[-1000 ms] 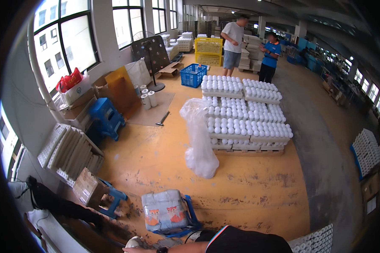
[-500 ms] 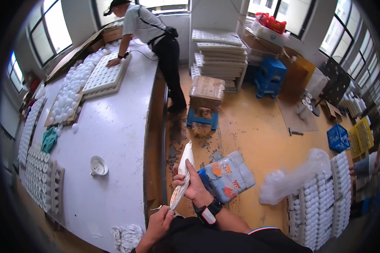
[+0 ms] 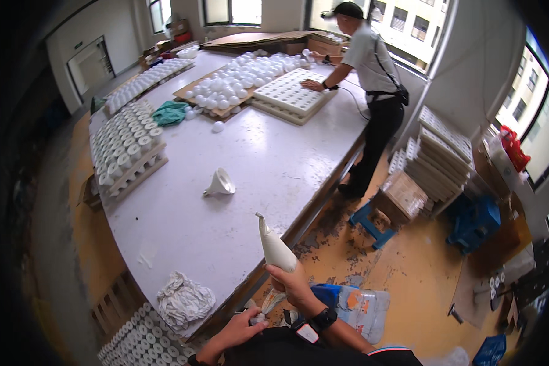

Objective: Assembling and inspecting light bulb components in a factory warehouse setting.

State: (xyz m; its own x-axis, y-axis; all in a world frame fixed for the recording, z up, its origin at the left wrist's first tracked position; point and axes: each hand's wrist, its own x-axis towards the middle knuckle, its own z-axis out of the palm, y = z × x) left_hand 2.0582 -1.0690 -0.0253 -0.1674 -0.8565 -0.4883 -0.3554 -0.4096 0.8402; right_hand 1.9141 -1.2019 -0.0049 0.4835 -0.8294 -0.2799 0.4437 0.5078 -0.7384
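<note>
At left, a crumpled white cloth lies on the bench; your left hand closes on the lower tail of the white cone-shaped bag, which rises tip-up from your right hand, wrapped around its middle.

Black top, striped sleeve trim, black right-wrist watch, red-edged white device

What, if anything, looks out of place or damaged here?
The orange floor is worn into dark patches beside the table. On the tabletop, a white funnel-shaped piece lies on its side, and one round white piece sits loose, away from the heap.
</note>
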